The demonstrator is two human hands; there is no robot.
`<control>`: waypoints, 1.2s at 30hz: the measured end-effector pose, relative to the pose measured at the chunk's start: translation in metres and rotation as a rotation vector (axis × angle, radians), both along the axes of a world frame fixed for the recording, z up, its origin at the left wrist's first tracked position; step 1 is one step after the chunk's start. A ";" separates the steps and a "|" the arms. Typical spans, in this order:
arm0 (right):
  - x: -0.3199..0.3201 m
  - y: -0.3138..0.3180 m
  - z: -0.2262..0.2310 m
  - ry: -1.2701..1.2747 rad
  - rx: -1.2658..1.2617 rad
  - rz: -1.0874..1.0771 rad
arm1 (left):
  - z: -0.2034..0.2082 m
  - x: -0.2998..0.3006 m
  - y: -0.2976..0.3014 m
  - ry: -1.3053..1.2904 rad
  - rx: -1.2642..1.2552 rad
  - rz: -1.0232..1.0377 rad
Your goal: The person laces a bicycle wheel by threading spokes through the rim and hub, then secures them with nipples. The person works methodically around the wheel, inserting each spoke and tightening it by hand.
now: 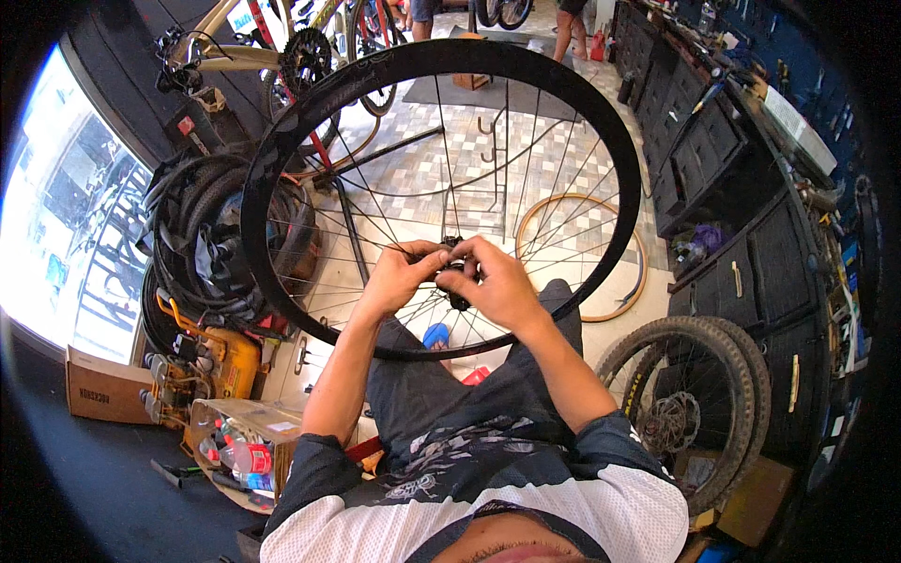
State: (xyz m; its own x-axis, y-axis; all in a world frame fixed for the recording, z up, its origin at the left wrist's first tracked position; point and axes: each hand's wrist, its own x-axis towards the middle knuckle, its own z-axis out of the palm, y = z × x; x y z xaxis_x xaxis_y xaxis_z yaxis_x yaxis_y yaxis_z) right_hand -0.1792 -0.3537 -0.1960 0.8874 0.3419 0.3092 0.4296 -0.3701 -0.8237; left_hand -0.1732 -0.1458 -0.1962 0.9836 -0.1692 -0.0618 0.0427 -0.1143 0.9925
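A black deep-rimmed bicycle wheel (615, 155) without a tyre stands in front of me, its lower rim across my thighs. Both my hands meet at its dark hub (458, 289) in the middle of the spokes. My left hand (402, 275) is closed, with thumb and fingertips pinching the hub's upper left side. From the right, my right hand (495, 281) curls its thumb and fingers round the same hub. Any small part between the fingertips is hidden.
At left are a bicycle frame (230, 58), piled black tyres (202, 220), a yellow machine (233, 361) and a box of bottles (208, 469). Wheels with knobbly tyres (741, 375) lean by dark drawers (765, 272) at right. A tan-walled tyre (643, 267) lies ahead. Other people's legs show beyond.
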 end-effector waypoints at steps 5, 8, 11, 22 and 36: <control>0.028 -0.031 -0.015 -0.052 0.631 0.098 | -0.008 0.004 -0.002 -0.011 -0.063 0.039; 0.038 -0.041 -0.017 -0.162 0.617 0.078 | -0.007 0.004 0.000 -0.016 -0.132 0.015; 0.048 -0.046 -0.027 -0.149 0.530 0.125 | -0.008 0.005 0.005 -0.001 -0.244 -0.013; 0.092 -0.032 -0.069 -0.552 -0.067 0.068 | -0.005 0.001 0.002 0.006 -0.291 -0.038; 0.098 -0.017 -0.075 -0.637 -0.256 -0.069 | -0.007 0.003 0.004 0.013 -0.272 -0.008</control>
